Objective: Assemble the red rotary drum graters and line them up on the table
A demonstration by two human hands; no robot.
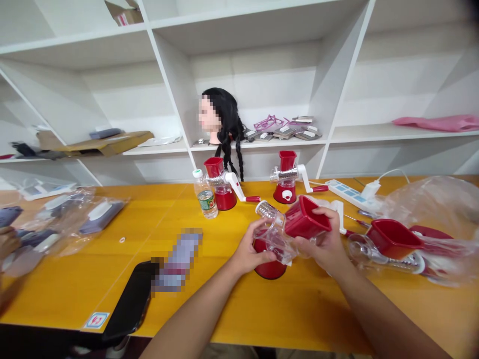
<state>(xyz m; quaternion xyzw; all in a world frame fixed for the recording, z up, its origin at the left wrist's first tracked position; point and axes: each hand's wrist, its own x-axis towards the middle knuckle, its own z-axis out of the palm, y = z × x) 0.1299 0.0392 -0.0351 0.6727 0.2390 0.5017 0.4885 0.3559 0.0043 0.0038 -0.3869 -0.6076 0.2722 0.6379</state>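
Between my hands is a rotary drum grater with a red hopper (pixel 305 219), a clear plastic body, a metal drum (pixel 266 210) and a red base (pixel 270 269). My left hand (pixel 249 249) grips the clear body from the left. On the right, my right hand (pixel 327 239) holds the red hopper, thumb in front and fingers at its far rim. The grater is tilted, and my fingers partly cover its middle. A white crank handle (pixel 340 217) shows behind my right hand; whether it joins this grater, I cannot tell.
Two upright graters (pixel 224 197) (pixel 286 192) stand behind, beside a water bottle (pixel 206 199). Grater parts (pixel 392 239) and plastic bags lie right, near a power strip (pixel 352 195). A black phone (pixel 130 299) lies left. Another person's hand (pixel 8 242) is at far left. Shelves hold a mannequin head (pixel 220 114).
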